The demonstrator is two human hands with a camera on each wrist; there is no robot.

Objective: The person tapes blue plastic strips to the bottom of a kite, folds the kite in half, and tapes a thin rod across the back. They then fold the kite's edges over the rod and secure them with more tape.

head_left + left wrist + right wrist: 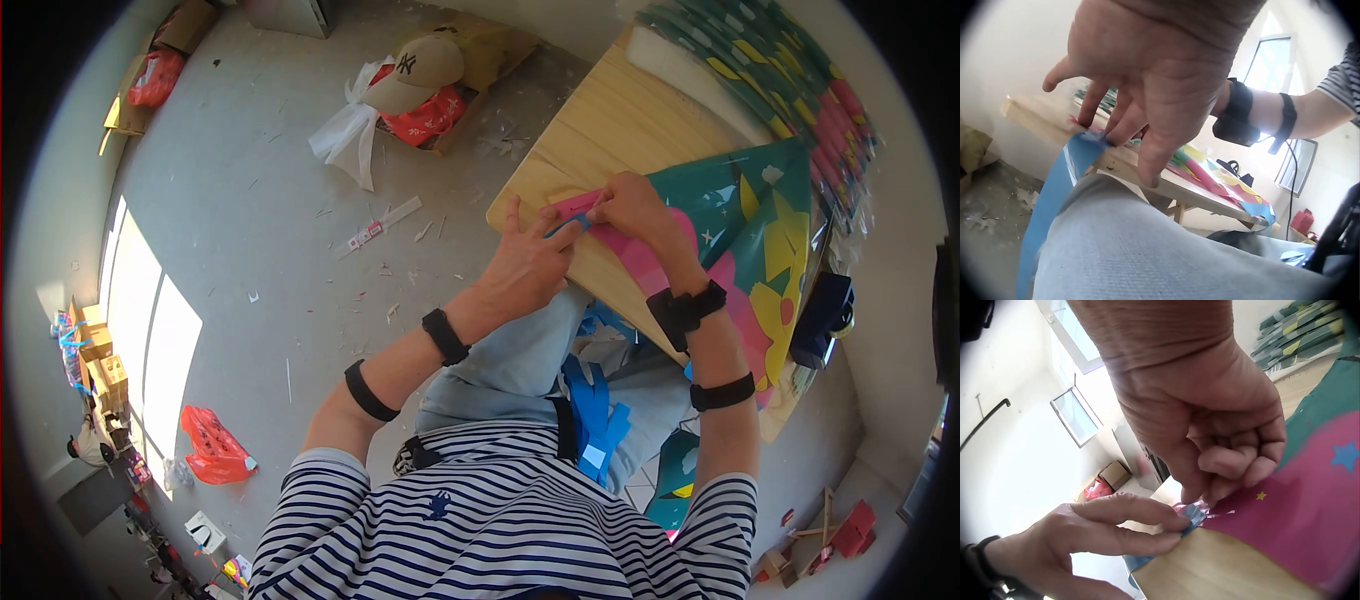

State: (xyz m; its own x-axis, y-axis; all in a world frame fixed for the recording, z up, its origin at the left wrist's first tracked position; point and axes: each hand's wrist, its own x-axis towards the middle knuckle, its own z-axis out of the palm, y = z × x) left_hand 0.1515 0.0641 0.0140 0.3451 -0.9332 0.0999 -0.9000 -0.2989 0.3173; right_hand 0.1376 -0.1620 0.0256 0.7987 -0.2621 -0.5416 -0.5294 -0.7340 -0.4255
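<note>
My left hand [525, 262] is at the near corner of a wooden table, its fingers extended and pressing a blue strip [1054, 194]. In the left wrist view its thumb stands apart from the strip, which hangs down over the table edge beside my knee. My right hand [640, 215] has its fingers curled, and thumb and index finger pinch the strip's end near the pink corner of a glossy printed sheet [1291, 519]. This sheet is green, pink and yellow and lies across the wooden tabletop [570, 130]. The pinched end is partly hidden behind the fingertips.
More printed sheets [760, 60] lie stacked at the table's far side. Several blue strips [595, 415] lie across my lap. A cap [430, 68] sits on bags on the floor, and a red bag [213, 447] lies to the left. Scraps are scattered over the floor.
</note>
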